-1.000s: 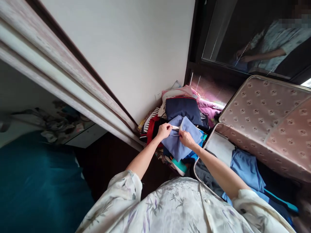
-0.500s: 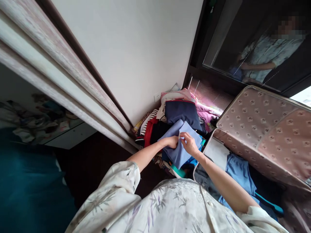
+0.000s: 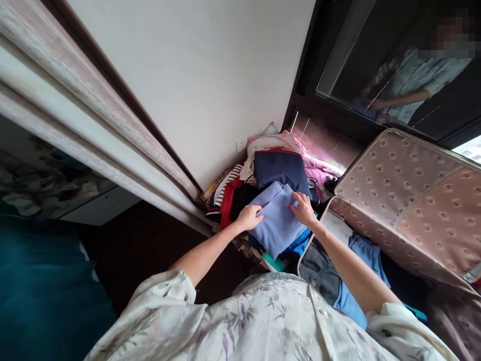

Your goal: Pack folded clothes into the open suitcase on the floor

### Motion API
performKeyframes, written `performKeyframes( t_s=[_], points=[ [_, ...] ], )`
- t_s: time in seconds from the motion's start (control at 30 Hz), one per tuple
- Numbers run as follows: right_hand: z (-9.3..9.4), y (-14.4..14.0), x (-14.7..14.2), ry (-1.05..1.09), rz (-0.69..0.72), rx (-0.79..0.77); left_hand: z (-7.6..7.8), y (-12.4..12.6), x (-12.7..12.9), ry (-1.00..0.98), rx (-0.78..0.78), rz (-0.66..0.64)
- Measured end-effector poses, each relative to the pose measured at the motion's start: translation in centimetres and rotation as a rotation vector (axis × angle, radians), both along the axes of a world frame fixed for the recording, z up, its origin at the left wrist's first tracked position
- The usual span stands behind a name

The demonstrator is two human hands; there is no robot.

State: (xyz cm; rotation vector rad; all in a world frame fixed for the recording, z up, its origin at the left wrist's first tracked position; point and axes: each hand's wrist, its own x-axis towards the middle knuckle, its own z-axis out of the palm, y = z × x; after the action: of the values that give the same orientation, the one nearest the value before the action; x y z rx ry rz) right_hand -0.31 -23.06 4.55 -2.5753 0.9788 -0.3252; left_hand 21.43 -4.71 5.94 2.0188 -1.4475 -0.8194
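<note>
My left hand (image 3: pixel 248 217) and right hand (image 3: pixel 304 209) press flat, fingers spread, on one folded light-blue cloth garment (image 3: pixel 276 224); no writing is readable on it.

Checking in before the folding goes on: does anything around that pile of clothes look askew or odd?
The folded light-blue garment under the left hand and right hand lies crooked, overhanging the heaped clothes pile. The pile itself is jumbled, not stacked. Nothing looks spilled or damaged.
</note>
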Motion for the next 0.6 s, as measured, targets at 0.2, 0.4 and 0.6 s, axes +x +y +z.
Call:
performKeyframes(
  t_s=[0.2, 0.4, 0.6],
  points=[
    [-1.4, -0.4, -1.0, 0.145, -0.175, 0.03, -3.5, 3.7, -1.3, -0.163, -0.212, 0.348],
    [-1.0, -0.8, 0.3, 0.147, -0.177, 0.067, -3.7, 2.8, -0.1, -0.133, -0.154, 0.385],
    [-0.4, -0.6, 1.1, 0.177, -0.195, 0.104, -2.5, 2.1, 0.4, -0.185, -0.164, 0.377]
  ],
)
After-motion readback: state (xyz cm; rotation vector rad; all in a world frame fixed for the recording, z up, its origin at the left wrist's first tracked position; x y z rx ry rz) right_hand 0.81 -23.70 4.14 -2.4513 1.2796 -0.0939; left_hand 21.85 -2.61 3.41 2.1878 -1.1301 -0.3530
